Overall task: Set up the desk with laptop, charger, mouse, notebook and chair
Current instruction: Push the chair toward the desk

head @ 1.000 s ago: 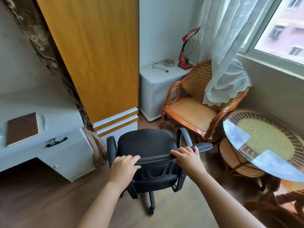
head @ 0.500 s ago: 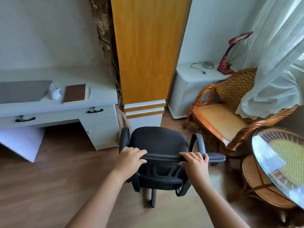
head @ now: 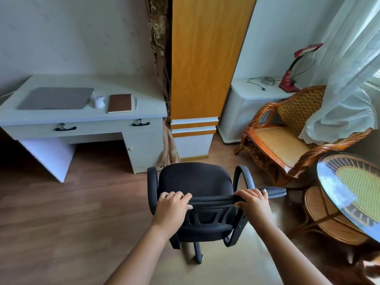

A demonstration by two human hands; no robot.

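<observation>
A black office chair (head: pixel 195 179) on wheels stands on the wood floor in front of me, its seat facing away. My left hand (head: pixel 172 206) grips the left part of the backrest's top edge, and my right hand (head: pixel 254 202) grips the right part. The white desk (head: pixel 144 112) stands at the left against the wall. On it lie a closed grey laptop (head: pixel 56 98), a white mouse (head: pixel 98 101) and a brown notebook (head: pixel 119 103), side by side. No charger is clearly visible.
An orange wardrobe panel (head: pixel 205 58) rises behind the chair. A rattan armchair (head: pixel 277 145) and a glass-topped rattan table (head: pixel 353 192) stand close on the right. A white cabinet (head: pixel 246 112) carries a red lamp (head: pixel 292 75). Wood floor lies open between chair and desk.
My view has swung left, bringing the whole desk with laptop, mouse and notebook into sight. Both hands keep their hold on the backrest, and the chair has turned slightly leftward.
</observation>
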